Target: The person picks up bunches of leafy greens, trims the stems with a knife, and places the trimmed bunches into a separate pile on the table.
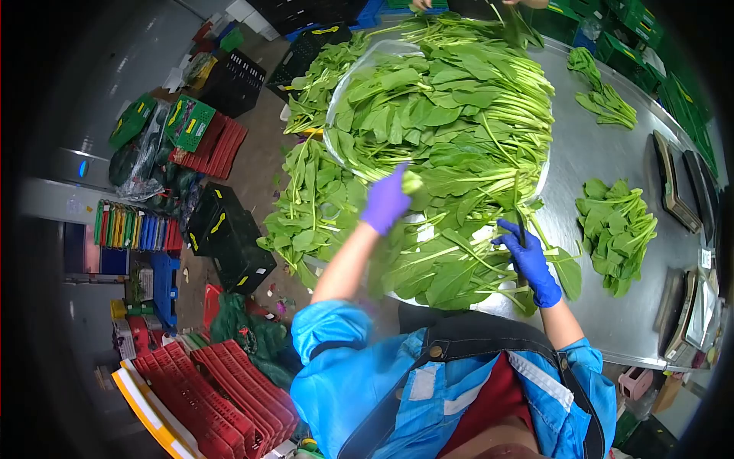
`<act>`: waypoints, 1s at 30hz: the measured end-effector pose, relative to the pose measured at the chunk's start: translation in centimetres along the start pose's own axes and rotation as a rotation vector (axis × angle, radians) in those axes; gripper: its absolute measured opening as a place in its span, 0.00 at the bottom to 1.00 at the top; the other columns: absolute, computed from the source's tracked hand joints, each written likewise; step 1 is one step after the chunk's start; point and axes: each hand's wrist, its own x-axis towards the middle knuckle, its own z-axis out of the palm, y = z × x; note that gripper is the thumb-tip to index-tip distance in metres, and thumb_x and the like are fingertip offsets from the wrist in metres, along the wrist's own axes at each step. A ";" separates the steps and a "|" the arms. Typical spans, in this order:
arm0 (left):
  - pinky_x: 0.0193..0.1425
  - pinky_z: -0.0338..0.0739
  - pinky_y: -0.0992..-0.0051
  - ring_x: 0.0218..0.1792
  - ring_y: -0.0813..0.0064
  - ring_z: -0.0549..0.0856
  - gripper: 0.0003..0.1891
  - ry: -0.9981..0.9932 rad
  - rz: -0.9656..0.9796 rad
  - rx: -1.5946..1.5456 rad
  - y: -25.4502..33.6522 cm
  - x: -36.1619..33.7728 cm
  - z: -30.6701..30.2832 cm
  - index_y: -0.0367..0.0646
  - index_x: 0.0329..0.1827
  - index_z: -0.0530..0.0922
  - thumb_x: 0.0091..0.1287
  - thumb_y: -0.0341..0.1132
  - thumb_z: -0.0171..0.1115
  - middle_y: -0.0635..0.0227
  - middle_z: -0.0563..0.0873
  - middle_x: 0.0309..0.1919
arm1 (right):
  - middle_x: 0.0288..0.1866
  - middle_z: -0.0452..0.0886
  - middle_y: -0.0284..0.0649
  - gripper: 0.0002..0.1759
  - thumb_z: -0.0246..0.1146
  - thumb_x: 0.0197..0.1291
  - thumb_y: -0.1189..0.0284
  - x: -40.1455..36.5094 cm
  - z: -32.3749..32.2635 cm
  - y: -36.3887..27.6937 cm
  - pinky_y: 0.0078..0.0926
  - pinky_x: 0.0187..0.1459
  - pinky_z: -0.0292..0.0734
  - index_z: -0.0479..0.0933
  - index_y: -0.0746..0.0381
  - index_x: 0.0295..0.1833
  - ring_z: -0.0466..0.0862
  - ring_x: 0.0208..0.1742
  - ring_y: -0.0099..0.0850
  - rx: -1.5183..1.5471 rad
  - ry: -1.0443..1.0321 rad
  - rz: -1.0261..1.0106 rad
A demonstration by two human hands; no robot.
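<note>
My left hand (pixel 386 200), in a purple glove, is closed around a bunch of leafy greens (pixel 412 182). Pale stem ends poke out by its thumb, and the leaves below are blurred by motion. A knife (pixel 521 222) with a thin dark blade is gripped in my right hand (pixel 531 264), which wears a blue glove. Its blade points away from me over the stems. Around both hands lies a large heap of leafy greens (pixel 474 107), stems mostly toward the right. Looser leaves (pixel 451 268) spread nearest my body.
On the metal table (pixel 569 164), a separate pile of greens (pixel 615 237) sits to the right, with small bunches (pixel 608 105) farther back. Scales or trays (pixel 677 183) line the right edge. Red crates (pixel 222 398) and black crates (pixel 229 237) stand left. Another person's hands (pixel 527 3) show at the top.
</note>
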 end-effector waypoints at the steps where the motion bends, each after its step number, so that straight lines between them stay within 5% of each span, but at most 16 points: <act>1: 0.46 0.79 0.71 0.39 0.62 0.86 0.19 0.014 0.123 0.448 -1.8 0.9 -1.3 0.40 0.50 0.76 0.55 0.34 0.62 0.63 0.86 0.32 | 0.36 0.84 0.32 0.20 0.55 0.66 0.65 0.0 -0.2 0.5 0.11 0.18 0.61 0.72 0.59 0.62 0.65 0.15 0.14 -0.002 0.015 0.092; 2: 0.54 0.76 0.66 0.50 0.62 0.82 0.16 -0.225 -0.072 0.657 -1.7 2.2 -2.4 0.42 0.49 0.77 0.57 0.31 0.57 0.62 0.85 0.43 | 0.34 0.84 0.32 0.19 0.55 0.66 0.66 -0.1 -0.1 0.5 0.12 0.20 0.62 0.73 0.60 0.60 0.66 0.18 0.14 0.017 0.005 0.112; 3: 0.54 0.76 0.66 0.50 0.62 0.82 0.16 -0.219 -0.074 0.659 -3.9 2.5 -2.3 0.42 0.49 0.77 0.57 0.31 0.57 0.62 0.85 0.43 | 0.33 0.83 0.32 0.18 0.55 0.66 0.67 -0.3 0.1 0.6 0.13 0.22 0.63 0.74 0.60 0.59 0.68 0.21 0.14 0.038 -0.003 0.134; 5: 0.59 0.70 0.57 0.59 0.61 0.75 0.14 -0.226 0.388 0.932 -10.9 2.6 -0.6 0.43 0.48 0.79 0.57 0.30 0.55 0.60 0.79 0.54 | 0.33 0.83 0.34 0.17 0.55 0.66 0.67 -0.3 0.4 1.0 0.14 0.26 0.66 0.75 0.62 0.57 0.72 0.24 0.16 0.027 -0.041 0.111; 6: 0.61 0.65 0.50 0.63 0.61 0.70 0.15 -0.439 0.388 1.020 -12.2 2.7 -0.5 0.43 0.47 0.79 0.57 0.30 0.55 0.60 0.72 0.61 | 0.33 0.83 0.34 0.17 0.55 0.66 0.67 -0.2 0.6 1.3 0.14 0.29 0.68 0.75 0.63 0.57 0.75 0.27 0.17 0.050 -0.041 0.079; 9: 0.59 0.68 0.55 0.58 0.60 0.73 0.16 -0.282 0.251 0.857 -14.5 2.3 0.9 0.41 0.49 0.78 0.57 0.30 0.55 0.60 0.74 0.60 | 0.33 0.83 0.35 0.17 0.55 0.66 0.67 -0.1 0.3 1.8 0.16 0.34 0.70 0.75 0.64 0.57 0.79 0.33 0.19 0.058 -0.032 0.059; 10: 0.58 0.70 0.58 0.56 0.58 0.74 0.14 -0.235 0.000 0.699 -14.5 2.2 1.2 0.41 0.46 0.80 0.56 0.31 0.56 0.59 0.73 0.61 | 0.34 0.83 0.36 0.17 0.55 0.66 0.67 -0.1 0.2 2.1 0.17 0.36 0.71 0.75 0.64 0.57 0.80 0.36 0.20 0.044 -0.027 0.073; 14: 0.54 0.72 0.62 0.51 0.54 0.76 0.07 -0.238 0.200 0.811 -16.5 0.9 0.2 0.43 0.31 0.82 0.50 0.33 0.62 0.57 0.76 0.58 | 0.34 0.83 0.37 0.17 0.55 0.66 0.69 -0.3 -1.2 3.4 0.19 0.42 0.72 0.75 0.65 0.57 0.80 0.37 0.23 0.011 0.010 0.172; 20: 0.51 0.72 0.63 0.49 0.54 0.77 0.13 0.144 0.421 0.456 -1.9 -0.9 -6.9 0.46 0.32 0.81 0.40 0.29 0.69 0.59 0.79 0.54 | 0.35 0.84 0.40 0.16 0.56 0.65 0.69 -0.1 -1.4 6.0 0.23 0.41 0.76 0.76 0.65 0.55 0.83 0.36 0.26 -0.003 0.083 0.063; 25: 0.50 0.73 0.64 0.45 0.55 0.78 0.12 -0.048 0.529 0.154 11.0 -4.7 -6.8 0.45 0.33 0.79 0.42 0.27 0.67 0.61 0.81 0.49 | 0.40 0.84 0.46 0.19 0.60 0.56 0.80 0.1 2.0 -0.4 0.24 0.41 0.79 0.77 0.60 0.55 0.86 0.41 0.31 -0.253 0.097 -0.320; 30: 0.44 0.76 0.67 0.38 0.59 0.81 0.10 -0.280 0.294 -0.153 11.8 -6.1 0.3 0.43 0.34 0.79 0.47 0.25 0.65 0.62 0.83 0.39 | 0.36 0.83 0.48 0.23 0.60 0.48 0.80 0.8 3.2 -2.5 0.35 0.33 0.79 0.78 0.54 0.53 0.84 0.34 0.44 -0.490 0.218 -0.612</act>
